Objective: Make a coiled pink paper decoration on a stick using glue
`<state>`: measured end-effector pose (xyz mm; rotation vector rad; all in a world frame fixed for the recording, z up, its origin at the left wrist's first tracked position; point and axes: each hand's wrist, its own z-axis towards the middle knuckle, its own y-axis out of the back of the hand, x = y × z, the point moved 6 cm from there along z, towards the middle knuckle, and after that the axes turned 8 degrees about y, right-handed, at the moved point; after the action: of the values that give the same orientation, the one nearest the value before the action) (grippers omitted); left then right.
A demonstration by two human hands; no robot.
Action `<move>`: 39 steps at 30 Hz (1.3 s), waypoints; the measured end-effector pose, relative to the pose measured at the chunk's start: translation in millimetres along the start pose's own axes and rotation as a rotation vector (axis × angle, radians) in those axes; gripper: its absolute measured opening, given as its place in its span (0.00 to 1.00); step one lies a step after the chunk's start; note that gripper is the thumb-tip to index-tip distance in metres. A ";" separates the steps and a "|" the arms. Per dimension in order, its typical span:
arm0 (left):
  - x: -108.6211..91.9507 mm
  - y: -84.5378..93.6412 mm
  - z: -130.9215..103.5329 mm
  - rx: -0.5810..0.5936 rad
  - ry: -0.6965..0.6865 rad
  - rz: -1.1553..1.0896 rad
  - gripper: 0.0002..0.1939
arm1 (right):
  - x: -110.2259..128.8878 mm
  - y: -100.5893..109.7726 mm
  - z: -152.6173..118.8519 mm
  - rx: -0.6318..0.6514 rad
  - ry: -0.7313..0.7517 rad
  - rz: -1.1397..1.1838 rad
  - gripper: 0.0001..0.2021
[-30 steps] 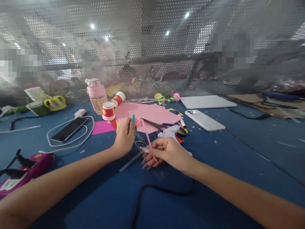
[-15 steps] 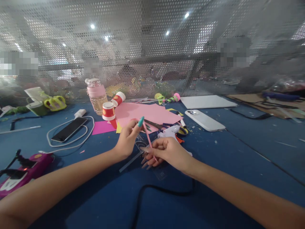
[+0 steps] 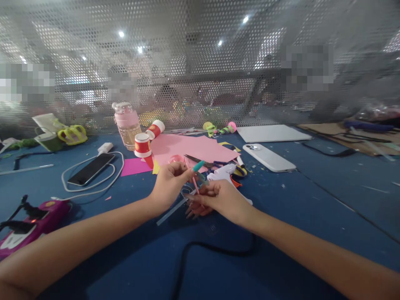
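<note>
Pink strip (image 3: 196, 187) leans left from the right hand (image 3: 220, 198), its fingers pinched shut, apparently steadying it beside the left hand (image 3: 168, 183), whose curled fingers' hold is unclear.

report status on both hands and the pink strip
Right hand pinching pink strip. Left hand at strip's upper part, grip unclear. Scissors and glue gun lying close beyond hands.

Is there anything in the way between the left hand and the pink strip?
No, nothing visible: the left hand's thumb crosses the pink strip in this view. The right hand holds it lower down, and the scissors lie beyond, not between.
</note>
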<state>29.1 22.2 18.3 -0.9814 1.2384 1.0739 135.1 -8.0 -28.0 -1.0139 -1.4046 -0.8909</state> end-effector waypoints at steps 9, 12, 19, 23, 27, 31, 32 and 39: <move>-2.3 2.1 -0.3 -0.050 -0.017 -0.003 0.16 | 0.9 -1.0 0.0 0.017 0.021 0.010 0.18; -1.8 0.5 -0.7 -0.030 0.015 -0.036 0.16 | 0.5 0.1 0.3 0.002 0.027 0.008 0.18; 0.4 -1.9 -0.2 0.020 0.075 -0.117 0.12 | 4.8 -1.4 -0.4 0.030 0.063 -0.001 0.16; 3.4 0.5 2.9 0.001 0.115 -0.229 0.11 | 7.7 -2.5 -1.3 0.025 0.065 0.010 0.16; 4.6 1.0 3.6 0.004 0.143 -0.254 0.12 | 7.7 -4.1 -1.1 0.044 0.070 0.006 0.17; 4.4 1.5 2.8 -0.001 0.154 -0.245 0.12 | 3.8 -3.2 -0.3 0.040 0.070 0.028 0.16; 4.3 1.2 2.6 0.003 0.159 -0.240 0.12 | 2.5 -2.1 -0.1 0.028 0.067 0.032 0.16; 2.7 -2.5 0.9 0.037 0.201 -0.240 0.09 | 0.5 1.6 0.2 0.011 0.041 0.024 0.17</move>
<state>31.7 22.7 15.6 -1.1985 1.2596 0.7767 136.5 -7.2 -27.6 -0.9970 -1.3589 -0.8807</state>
